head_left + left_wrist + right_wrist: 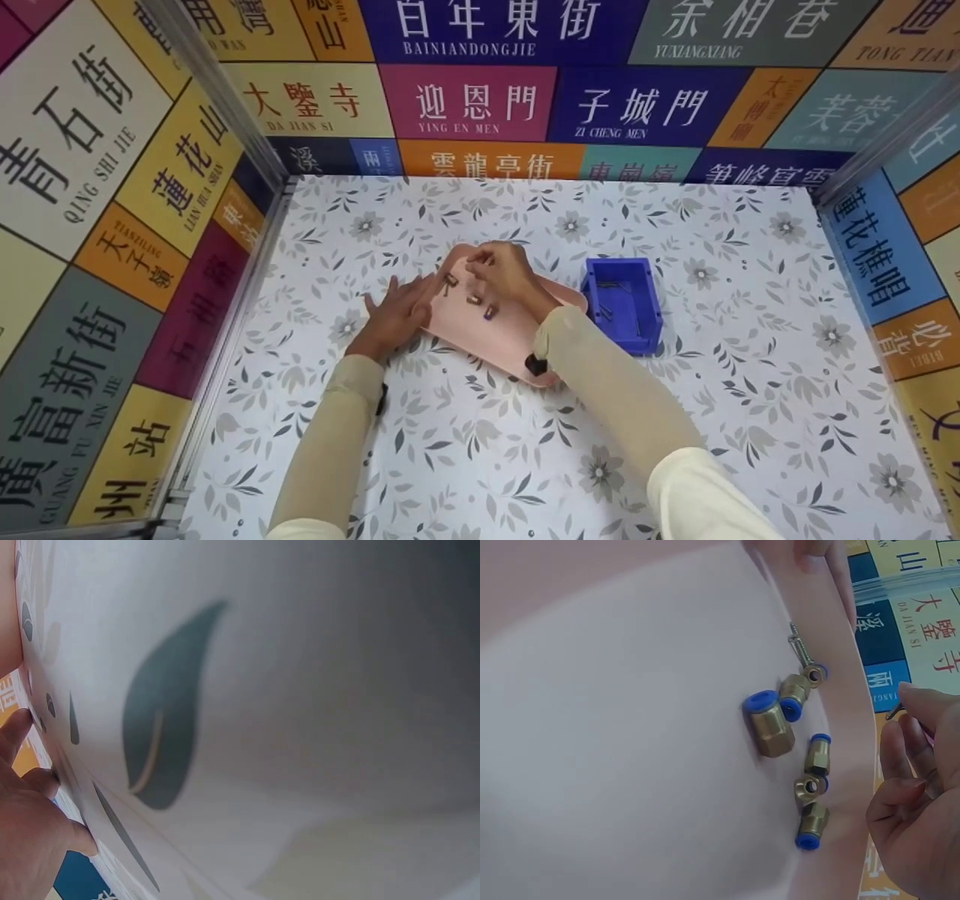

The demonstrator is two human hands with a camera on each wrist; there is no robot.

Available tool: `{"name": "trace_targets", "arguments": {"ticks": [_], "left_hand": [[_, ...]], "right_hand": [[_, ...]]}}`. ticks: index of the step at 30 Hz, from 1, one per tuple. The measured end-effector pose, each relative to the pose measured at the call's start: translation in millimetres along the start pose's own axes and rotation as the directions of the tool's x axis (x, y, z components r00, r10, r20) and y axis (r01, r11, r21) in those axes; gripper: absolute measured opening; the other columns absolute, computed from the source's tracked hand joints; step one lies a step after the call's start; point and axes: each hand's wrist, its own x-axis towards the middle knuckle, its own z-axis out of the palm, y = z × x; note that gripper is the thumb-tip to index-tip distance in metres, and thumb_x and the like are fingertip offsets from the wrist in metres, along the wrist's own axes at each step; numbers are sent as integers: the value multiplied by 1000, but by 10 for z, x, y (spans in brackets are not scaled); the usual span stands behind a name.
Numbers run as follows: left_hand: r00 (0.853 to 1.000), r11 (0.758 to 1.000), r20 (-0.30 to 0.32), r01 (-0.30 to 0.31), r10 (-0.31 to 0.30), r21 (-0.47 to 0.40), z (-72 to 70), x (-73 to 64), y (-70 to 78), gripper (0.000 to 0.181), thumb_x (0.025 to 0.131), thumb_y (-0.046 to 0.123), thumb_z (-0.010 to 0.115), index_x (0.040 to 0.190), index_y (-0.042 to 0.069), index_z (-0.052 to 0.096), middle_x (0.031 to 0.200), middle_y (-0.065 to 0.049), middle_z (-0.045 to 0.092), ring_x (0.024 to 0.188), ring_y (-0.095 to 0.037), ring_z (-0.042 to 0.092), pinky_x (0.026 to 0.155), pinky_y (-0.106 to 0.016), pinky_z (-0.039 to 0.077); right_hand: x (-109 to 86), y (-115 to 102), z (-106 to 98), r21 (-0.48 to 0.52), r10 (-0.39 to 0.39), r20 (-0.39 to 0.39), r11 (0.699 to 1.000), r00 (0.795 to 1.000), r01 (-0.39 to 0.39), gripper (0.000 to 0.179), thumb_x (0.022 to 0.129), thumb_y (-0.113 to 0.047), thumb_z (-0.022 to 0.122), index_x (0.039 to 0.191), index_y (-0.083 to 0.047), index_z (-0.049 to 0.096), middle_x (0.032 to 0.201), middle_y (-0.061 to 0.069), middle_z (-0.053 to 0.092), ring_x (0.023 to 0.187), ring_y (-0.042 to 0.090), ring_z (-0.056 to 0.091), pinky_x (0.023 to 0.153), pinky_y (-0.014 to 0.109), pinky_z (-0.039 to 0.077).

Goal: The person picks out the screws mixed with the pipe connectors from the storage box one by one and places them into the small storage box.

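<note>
My right hand [508, 276] is over the far left part of a pink tray [480, 336]. Thumb and finger pinch a small screw [894, 712], seen in the right wrist view. Below it on the tray lie several brass push-in fittings with blue collars, the largest fitting [771, 726] apart from the others. Beside them are loose screws [802, 649]. With fingers spread, my left hand [394, 316] rests at the tray's left edge; the left wrist view catches its fingers [41, 781] against the patterned tabletop [300, 727].
Just right of the tray stands a blue bin [646, 300] with a few screws [606, 309] inside. Printed panels with street names [465, 105] wall in the table at the back and both sides.
</note>
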Motion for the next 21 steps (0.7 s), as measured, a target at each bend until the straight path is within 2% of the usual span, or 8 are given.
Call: {"name": "trace_targets", "arguments": {"ticks": [4,7,12,21], "left_hand": [[1000,1000,4,11,-11,6,1,10,7,55,104,62,24,158,56,14,170,9,22,160,-35,-6,115,-76,-15],[1000,1000,-2,12,-12,3,2,8,9,57,104,62,24,159,54,16,170,9,22,160,-35,-6,115,-75,-16],[1000,1000,-12,-11,11,-4,-7,-9,3,56,105,61,24,160,52,16,170,9,23,160,-36,-5,115,-76,-15],[1000,1000,-1,-6,6,-7,-6,-15,0,54,107,57,25,159,53,15,170,10,21,160,-33,-6,115,-75,-16]], "right_hand": [[-27,7,-88,61,-5,-7,998,1000,5,16,95,-17,73,104,-5,79,91,8,75,77,29,69,61,25,51],[-42,3,-165,75,1,-20,997,1000,0,16,95,-18,73,105,-5,78,93,8,76,80,33,70,63,26,53],[-70,-16,-306,51,-3,-59,999,998,6,15,95,-18,74,103,-7,79,96,6,77,88,29,70,75,31,55],[-154,-54,-601,58,-20,-144,998,989,29,10,93,-19,77,98,-11,80,90,5,77,77,24,69,68,24,53]]}}
